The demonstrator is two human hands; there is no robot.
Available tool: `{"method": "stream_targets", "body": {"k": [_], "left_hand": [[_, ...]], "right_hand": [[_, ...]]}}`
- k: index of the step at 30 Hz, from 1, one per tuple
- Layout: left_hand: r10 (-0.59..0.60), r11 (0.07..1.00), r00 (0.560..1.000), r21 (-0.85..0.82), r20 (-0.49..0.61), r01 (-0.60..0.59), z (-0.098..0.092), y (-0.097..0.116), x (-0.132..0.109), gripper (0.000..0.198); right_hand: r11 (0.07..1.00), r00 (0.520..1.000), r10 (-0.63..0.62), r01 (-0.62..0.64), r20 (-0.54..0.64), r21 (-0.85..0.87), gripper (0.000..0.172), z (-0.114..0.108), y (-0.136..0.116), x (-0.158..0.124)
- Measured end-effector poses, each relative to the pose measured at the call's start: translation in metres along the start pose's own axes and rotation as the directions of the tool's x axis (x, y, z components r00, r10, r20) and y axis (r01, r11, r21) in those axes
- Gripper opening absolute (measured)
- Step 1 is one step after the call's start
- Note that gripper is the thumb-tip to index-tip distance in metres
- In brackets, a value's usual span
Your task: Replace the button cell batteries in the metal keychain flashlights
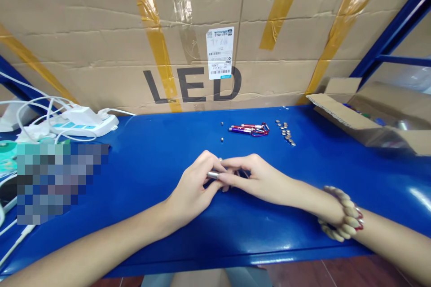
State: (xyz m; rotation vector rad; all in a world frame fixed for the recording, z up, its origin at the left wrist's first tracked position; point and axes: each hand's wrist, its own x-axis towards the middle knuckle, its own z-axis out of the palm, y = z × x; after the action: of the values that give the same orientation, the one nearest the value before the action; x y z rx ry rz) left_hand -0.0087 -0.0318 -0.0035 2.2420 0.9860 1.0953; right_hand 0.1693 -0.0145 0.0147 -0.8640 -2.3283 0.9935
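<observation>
My left hand (195, 184) and my right hand (261, 179) meet over the middle of the blue table, fingers closed together. Between them they grip a slim silver metal tube (213, 175); most of it is hidden by the fingers. Beyond my hands lie red and purple keychain penlights (247, 129) with small carabiner clips. To their right several button cells (286, 132) are scattered. Two small metal pieces, a nearer one (222, 139) and a farther one (222, 123), sit left of the penlights.
A large cardboard box (188, 85) marked LED stands across the back. An open carton (370, 121) holding small items is at the right. On the left are a white power strip (85, 125) and tangled cables, beside a blurred-out patch (57, 179).
</observation>
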Motion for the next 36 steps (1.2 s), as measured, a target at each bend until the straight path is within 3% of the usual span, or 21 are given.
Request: {"method": "stream_targets", "body": {"k": [2, 7, 12, 18, 24, 32, 36], "left_hand": [[-0.047, 0.999, 0.999, -0.017, -0.005, 0.047, 0.001, 0.001, -0.001, 0.009], [-0.179, 0.983, 0.981, -0.061, -0.068, 0.175, 0.002, 0.001, -0.001, 0.015], [-0.139, 0.989, 0.985, -0.071, -0.099, 0.132, 0.003, 0.001, -0.001, 0.017], [-0.141, 0.985, 0.984, -0.112, -0.113, 0.128, 0.003, 0.001, -0.001, 0.019], [-0.177, 0.978, 0.979, -0.129, -0.099, 0.163, 0.001, 0.002, 0.001, 0.016], [-0.130, 0.989, 0.987, -0.081, -0.096, 0.123, 0.001, 0.000, -0.001, 0.013], [-0.199, 0.980, 0.979, -0.031, -0.045, 0.198, 0.000, -0.003, 0.002, 0.027]], "right_hand": [[0.994, 0.998, -0.045, 0.048, 0.036, -0.093, 0.038, 0.001, 0.001, 0.000], [0.929, 0.990, -0.137, 0.120, -0.021, -0.351, 0.031, -0.001, 0.004, -0.001], [0.966, 0.990, -0.132, 0.138, 0.042, -0.219, 0.032, -0.001, 0.002, -0.002], [0.991, 0.995, -0.100, 0.101, 0.018, -0.086, 0.028, 0.001, 0.004, 0.000], [0.986, 0.991, -0.122, 0.115, -0.050, -0.118, 0.027, -0.001, 0.009, 0.001], [0.983, 0.994, -0.104, 0.101, -0.011, -0.156, 0.027, 0.001, 0.001, 0.000], [0.944, 0.992, -0.095, 0.062, -0.087, -0.323, 0.030, -0.010, 0.012, 0.002]]}}
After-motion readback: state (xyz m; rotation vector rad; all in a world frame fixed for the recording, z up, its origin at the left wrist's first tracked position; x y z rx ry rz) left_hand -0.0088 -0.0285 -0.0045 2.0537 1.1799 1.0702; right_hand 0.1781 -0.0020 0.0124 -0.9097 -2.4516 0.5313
